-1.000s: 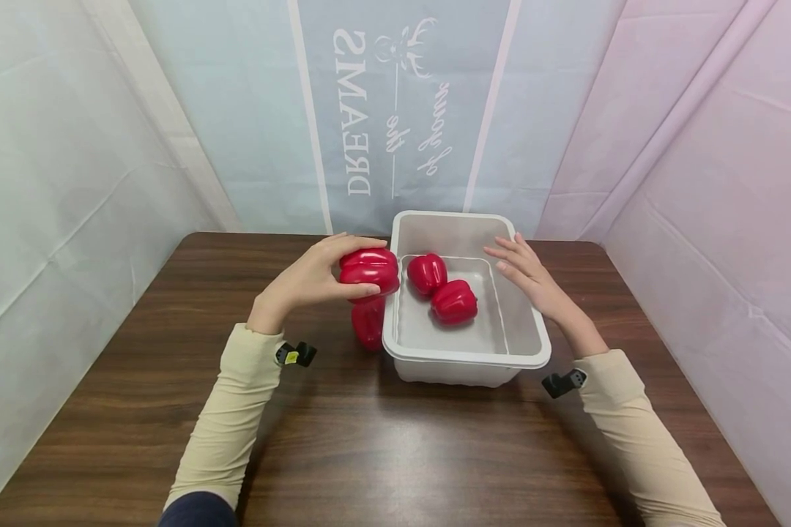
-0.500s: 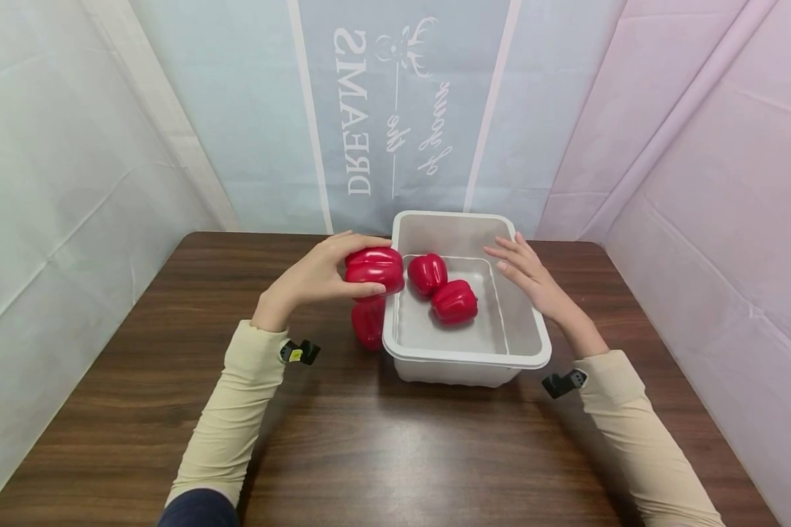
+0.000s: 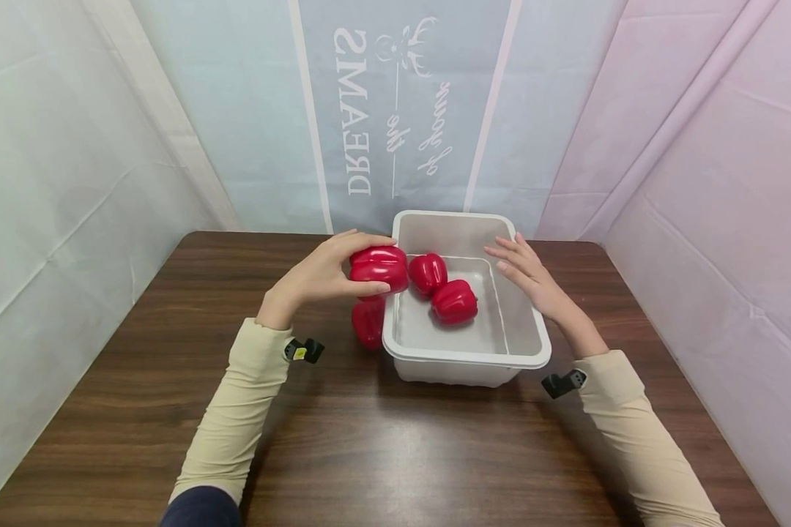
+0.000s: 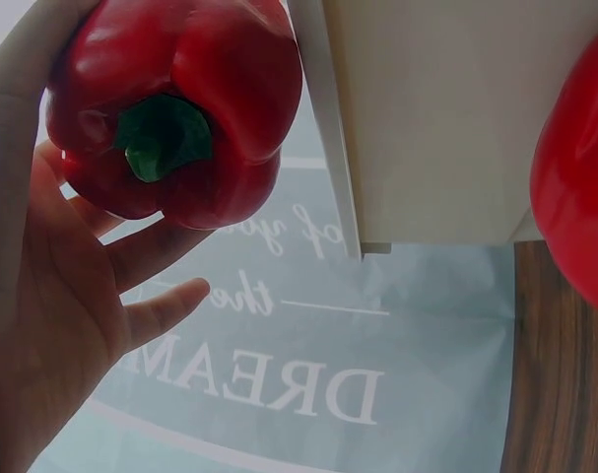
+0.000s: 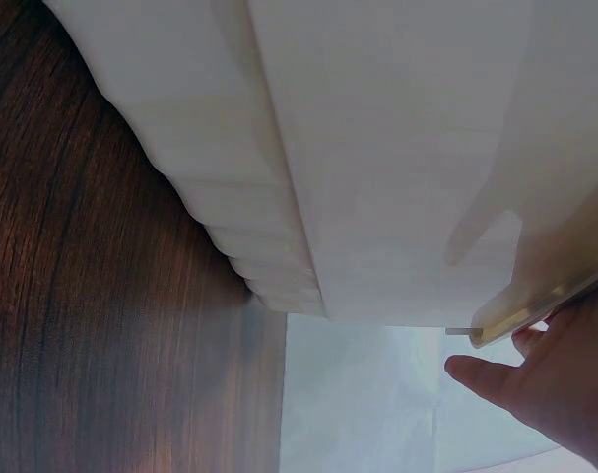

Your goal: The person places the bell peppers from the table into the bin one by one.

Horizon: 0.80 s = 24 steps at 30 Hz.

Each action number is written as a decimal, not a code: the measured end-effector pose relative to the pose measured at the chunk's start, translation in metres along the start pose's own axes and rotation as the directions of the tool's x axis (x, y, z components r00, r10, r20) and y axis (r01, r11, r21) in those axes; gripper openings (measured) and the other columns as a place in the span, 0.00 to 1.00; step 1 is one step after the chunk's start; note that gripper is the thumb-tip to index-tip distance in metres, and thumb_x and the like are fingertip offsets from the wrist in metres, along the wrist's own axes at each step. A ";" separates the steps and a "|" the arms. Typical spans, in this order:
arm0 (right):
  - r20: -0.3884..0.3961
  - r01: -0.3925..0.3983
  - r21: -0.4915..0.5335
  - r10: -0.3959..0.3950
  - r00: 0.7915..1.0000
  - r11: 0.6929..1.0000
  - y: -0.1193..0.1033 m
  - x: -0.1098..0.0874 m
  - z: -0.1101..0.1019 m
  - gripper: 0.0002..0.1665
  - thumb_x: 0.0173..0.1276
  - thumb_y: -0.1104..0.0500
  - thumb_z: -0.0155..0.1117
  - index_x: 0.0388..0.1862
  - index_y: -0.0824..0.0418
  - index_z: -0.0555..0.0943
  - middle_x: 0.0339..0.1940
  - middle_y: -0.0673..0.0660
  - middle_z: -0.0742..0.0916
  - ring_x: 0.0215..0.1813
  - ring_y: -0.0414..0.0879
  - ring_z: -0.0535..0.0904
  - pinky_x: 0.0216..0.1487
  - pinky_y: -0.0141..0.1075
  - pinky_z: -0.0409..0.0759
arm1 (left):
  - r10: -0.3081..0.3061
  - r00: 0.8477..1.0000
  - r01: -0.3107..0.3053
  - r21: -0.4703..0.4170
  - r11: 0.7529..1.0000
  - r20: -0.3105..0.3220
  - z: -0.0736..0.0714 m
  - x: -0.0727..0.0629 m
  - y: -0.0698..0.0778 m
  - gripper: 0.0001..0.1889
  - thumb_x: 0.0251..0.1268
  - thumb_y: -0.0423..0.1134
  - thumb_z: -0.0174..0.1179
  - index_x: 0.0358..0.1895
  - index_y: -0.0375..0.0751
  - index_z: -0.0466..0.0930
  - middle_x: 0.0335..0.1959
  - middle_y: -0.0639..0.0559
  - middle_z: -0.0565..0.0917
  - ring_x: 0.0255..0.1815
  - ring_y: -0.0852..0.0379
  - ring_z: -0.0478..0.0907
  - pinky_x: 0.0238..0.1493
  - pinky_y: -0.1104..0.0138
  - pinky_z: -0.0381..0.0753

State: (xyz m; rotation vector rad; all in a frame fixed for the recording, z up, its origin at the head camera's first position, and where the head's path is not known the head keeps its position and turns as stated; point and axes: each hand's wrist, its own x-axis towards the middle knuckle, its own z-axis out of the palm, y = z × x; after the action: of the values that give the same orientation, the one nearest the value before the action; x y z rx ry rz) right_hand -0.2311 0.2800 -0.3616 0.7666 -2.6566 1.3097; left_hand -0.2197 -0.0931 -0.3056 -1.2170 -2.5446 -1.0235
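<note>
My left hand (image 3: 313, 274) grips a red bell pepper (image 3: 379, 269) between thumb and fingers, up at the left rim of a light grey bin (image 3: 468, 359). In the left wrist view this bell pepper's green stem (image 4: 163, 138) faces the camera. Two more red bell peppers, one farther back (image 3: 428, 274) and one nearer (image 3: 455, 302), lie on the bin's floor. Another bell pepper (image 3: 368, 323) is on the table against the bin's left side, partly covered. At the right rim rests my right hand (image 3: 537, 282), its fingers extended over the inside, holding nothing.
The dark wooden table (image 3: 395, 454) stretches in front of the bin and to both sides. Behind it hangs a light blue cloth (image 3: 270, 132) with mirrored lettering. White cloth walls (image 3: 59, 219) close in the left and right.
My left hand has carried the bell pepper slightly to the right, onto the bin's left rim as seen from above. The right hand and the other bell peppers have not moved.
</note>
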 end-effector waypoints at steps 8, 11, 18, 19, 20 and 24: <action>0.001 -0.022 -0.007 0.022 1.000 1.000 -0.002 0.000 -0.001 0.24 0.72 0.54 0.46 0.65 0.58 0.69 0.72 0.62 0.61 0.76 0.55 0.35 0.68 0.62 0.32 | -0.003 1.000 0.003 -0.011 1.000 0.005 0.002 0.004 0.002 0.32 0.47 0.57 0.67 0.59 0.60 0.72 0.47 0.65 0.75 0.46 0.65 0.70 0.43 0.66 0.79; 0.000 -0.017 -0.011 0.017 1.000 1.000 -0.001 0.000 -0.001 0.24 0.72 0.54 0.46 0.65 0.59 0.69 0.72 0.63 0.61 0.76 0.56 0.35 0.68 0.63 0.32 | -0.006 1.000 0.006 -0.008 1.000 0.002 0.002 0.005 0.003 0.31 0.47 0.58 0.67 0.59 0.61 0.72 0.47 0.66 0.75 0.46 0.65 0.70 0.43 0.66 0.79; 0.003 -0.008 0.004 0.008 1.000 1.000 -0.007 -0.001 -0.001 0.24 0.72 0.57 0.46 0.65 0.61 0.69 0.71 0.65 0.61 0.75 0.58 0.35 0.67 0.63 0.32 | 0.011 1.000 -0.011 0.004 1.000 -0.007 0.002 0.006 0.005 0.32 0.47 0.57 0.68 0.60 0.57 0.72 0.46 0.63 0.76 0.46 0.65 0.70 0.43 0.66 0.78; 0.002 -0.007 0.002 0.007 1.000 1.000 -0.008 -0.001 -0.001 0.24 0.72 0.57 0.46 0.65 0.61 0.69 0.71 0.65 0.61 0.75 0.58 0.35 0.68 0.63 0.32 | 0.010 1.000 -0.010 0.004 1.000 -0.010 0.003 0.006 0.005 0.32 0.47 0.57 0.68 0.60 0.58 0.72 0.45 0.63 0.75 0.46 0.65 0.70 0.43 0.66 0.78; 0.004 -0.005 0.001 0.005 1.000 1.000 -0.008 -0.001 -0.001 0.24 0.72 0.58 0.46 0.65 0.62 0.69 0.71 0.65 0.61 0.75 0.59 0.35 0.67 0.63 0.32 | 0.010 1.000 -0.010 0.003 1.000 -0.011 0.003 0.006 0.006 0.32 0.47 0.57 0.68 0.60 0.59 0.72 0.45 0.64 0.75 0.46 0.65 0.70 0.43 0.66 0.78; 0.002 -0.001 -0.003 0.001 1.000 1.000 -0.003 0.000 -0.001 0.24 0.72 0.58 0.47 0.66 0.60 0.69 0.72 0.64 0.61 0.76 0.56 0.35 0.68 0.62 0.33 | 0.013 1.000 -0.013 -0.001 1.000 -0.020 0.004 0.007 0.006 0.32 0.47 0.57 0.68 0.60 0.60 0.72 0.44 0.65 0.74 0.45 0.66 0.70 0.43 0.67 0.78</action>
State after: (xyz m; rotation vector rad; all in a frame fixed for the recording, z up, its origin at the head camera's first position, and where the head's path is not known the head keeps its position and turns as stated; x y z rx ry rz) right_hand -0.2296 0.2791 -0.3585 0.7677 -2.6601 1.3061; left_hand -0.2197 -0.0834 -0.3029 -1.2161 -2.5181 -1.0289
